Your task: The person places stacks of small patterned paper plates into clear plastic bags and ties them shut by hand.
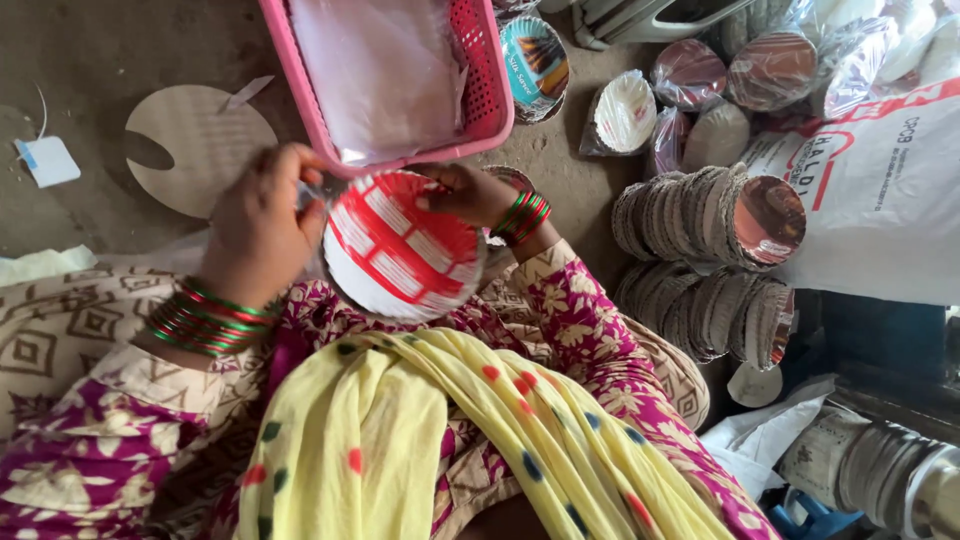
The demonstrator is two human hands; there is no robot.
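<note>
A pink plastic basket (pixel 487 95) lined with clear film sits on the floor just above the round red-and-white striped paper plate (pixel 400 250), its rim overlapping the plate's top edge. Right of the plate lie two rows of stacked foil-lined paper plates (pixel 700 215); a round cardboard disc (pixel 195 140) lies to its left. The left hand (pixel 258 225) grips the plate's left edge, the right hand (pixel 470 192) pinches its upper right rim.

Soft, even daylight fills the scene — no hard shadows on the dusty floor (pixel 90 40). Glare glints off the foil-lined plate stacks (pixel 715 215) at right. The far-right corner sinks dim, and the near yellow scarf (pixel 420 440) looks slightly soft.
</note>
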